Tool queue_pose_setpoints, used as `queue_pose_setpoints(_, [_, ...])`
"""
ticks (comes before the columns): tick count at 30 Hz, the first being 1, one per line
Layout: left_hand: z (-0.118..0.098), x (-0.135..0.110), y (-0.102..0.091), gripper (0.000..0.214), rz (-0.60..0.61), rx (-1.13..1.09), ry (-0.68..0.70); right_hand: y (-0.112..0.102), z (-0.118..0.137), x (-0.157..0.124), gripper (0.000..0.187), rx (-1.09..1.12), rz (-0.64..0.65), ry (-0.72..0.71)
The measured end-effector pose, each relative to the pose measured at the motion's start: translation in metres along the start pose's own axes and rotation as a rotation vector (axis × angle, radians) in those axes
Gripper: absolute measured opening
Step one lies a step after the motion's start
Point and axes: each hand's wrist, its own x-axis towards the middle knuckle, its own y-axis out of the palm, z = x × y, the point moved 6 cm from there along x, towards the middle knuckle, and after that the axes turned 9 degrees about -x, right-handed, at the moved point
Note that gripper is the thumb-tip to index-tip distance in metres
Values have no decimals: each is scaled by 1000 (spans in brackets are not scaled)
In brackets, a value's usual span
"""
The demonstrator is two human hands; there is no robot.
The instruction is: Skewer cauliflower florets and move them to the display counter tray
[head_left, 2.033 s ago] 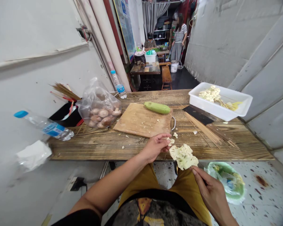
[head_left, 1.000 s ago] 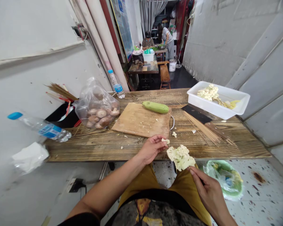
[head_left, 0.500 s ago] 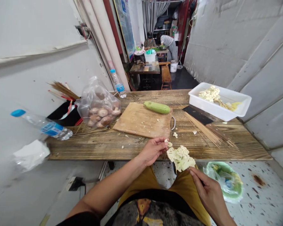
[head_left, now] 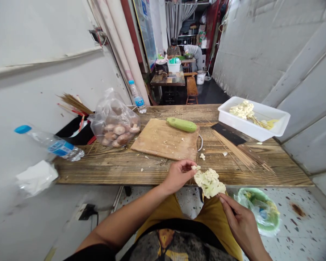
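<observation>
My left hand (head_left: 178, 175) pinches a small cauliflower floret (head_left: 196, 168) at the upper left end of larger cauliflower pieces (head_left: 210, 183). These pieces appear threaded on a thin skewer, mostly hidden, whose lower end is closed in the fingers of my right hand (head_left: 237, 215). Both hands are over my lap at the table's front edge. Just beyond them lies a wooden cutting board (head_left: 163, 139) with crumbs and a pale green, peeled-looking gourd (head_left: 181, 124) on it. Loose floret bits (head_left: 202, 157) are scattered on the table to the board's right.
Right of the board lie a black-bladed cleaver (head_left: 228, 133) and bamboo skewers (head_left: 233, 149). A white tub (head_left: 254, 127) holds skewered cauliflower. Left are bagged mushrooms (head_left: 116, 132), water bottles (head_left: 61, 148) and a black box (head_left: 74, 136). A green bin (head_left: 266, 217) stands on the floor.
My left hand has shifted slightly right and down, bringing the small floret against the end of the cauliflower pieces. My right hand is nearly still. The whole view has shifted a little.
</observation>
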Motion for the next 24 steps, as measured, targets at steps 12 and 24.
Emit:
queue_pose_setpoints(12, [0,1,0,26,46,-207,-126,-5,7,0,30,11,-8,-53])
queue_pose_setpoints(24, [-1,0,4,36,78,-316,-190,-8,2,-5,28,51,10,-17])
